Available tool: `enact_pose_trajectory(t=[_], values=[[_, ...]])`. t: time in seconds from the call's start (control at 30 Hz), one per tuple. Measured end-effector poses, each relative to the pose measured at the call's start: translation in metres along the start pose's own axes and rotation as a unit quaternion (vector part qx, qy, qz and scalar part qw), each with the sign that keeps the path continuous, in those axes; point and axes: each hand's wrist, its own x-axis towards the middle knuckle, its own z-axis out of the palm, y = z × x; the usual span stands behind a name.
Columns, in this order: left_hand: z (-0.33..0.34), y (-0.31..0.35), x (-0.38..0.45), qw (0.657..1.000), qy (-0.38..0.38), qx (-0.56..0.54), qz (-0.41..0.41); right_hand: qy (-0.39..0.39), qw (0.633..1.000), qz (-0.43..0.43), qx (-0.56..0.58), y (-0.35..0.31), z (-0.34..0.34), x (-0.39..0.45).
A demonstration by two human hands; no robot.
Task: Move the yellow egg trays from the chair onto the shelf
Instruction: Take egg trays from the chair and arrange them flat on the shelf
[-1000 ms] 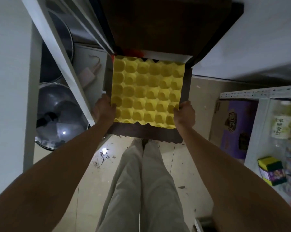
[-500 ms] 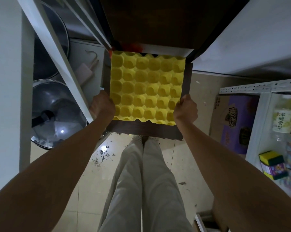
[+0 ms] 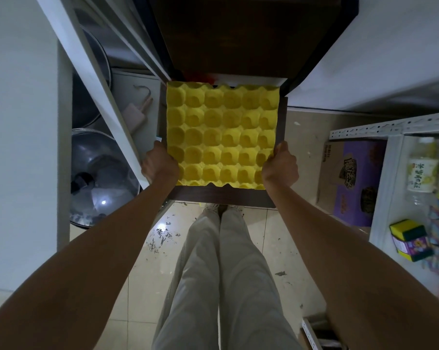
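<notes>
Looking straight down from head height, a person's two bare arms reach forward to a yellow egg tray [image 3: 222, 133] that lies flat over the dark wooden seat of a chair [image 3: 221, 198]. The left hand [image 3: 160, 164] clasps the tray's left edge near its front corner, and the right hand [image 3: 280, 166] clasps the right edge at the matching spot — a grip on opposite sides that probably keeps the thin moulded tray level and stops it sagging. Each thumb lies along the rim on top, while the other fingers curl under and are hidden, so the tray sits between thumb and fingers on both sides. Whether one tray or a stack is held cannot be told (only the top layer of cups shows). A white metal shelf [image 3: 364, 128] stands to the right with bottles and boxes — likely the destination. The person's pale trousers [image 3: 221, 274] and the tiled floor [image 3: 276, 238] fill the lower view.
</notes>
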Motion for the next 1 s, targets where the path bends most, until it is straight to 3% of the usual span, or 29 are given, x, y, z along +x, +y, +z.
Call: enact_pose_trajectory(t=[0.13, 0.3, 0.5, 0.6, 0.8, 1.0], values=[[-0.023, 0.001, -0.018, 1.0, 0.004, 0.017, 0.001, -0.008, 0.999, 0.007, 0.036, 0.003, -0.016, -0.016], [-0.062, 0.0, -0.067, 0.994, 0.005, 0.065, 0.082, -0.011, 0.997, 0.022, 0.074, 0.023, -0.06, -0.056], [-0.12, 0.057, -0.143, 0.987, -0.03, -0.132, 0.087, 0.068, 0.975, 0.095, 0.19, 0.086, -0.149, -0.13], [-0.134, 0.084, -0.2, 0.966, -0.042, -0.202, 0.156, 0.143, 0.952, 0.157, 0.221, 0.131, -0.185, -0.18], [-0.147, 0.138, -0.307, 0.911, -0.071, -0.209, 0.348, 0.257, 0.906, 0.215, 0.26, 0.223, -0.254, -0.284], [-0.175, 0.166, -0.428, 0.816, -0.168, -0.17, 0.526, 0.338, 0.827, 0.309, 0.325, 0.296, -0.303, -0.378]])
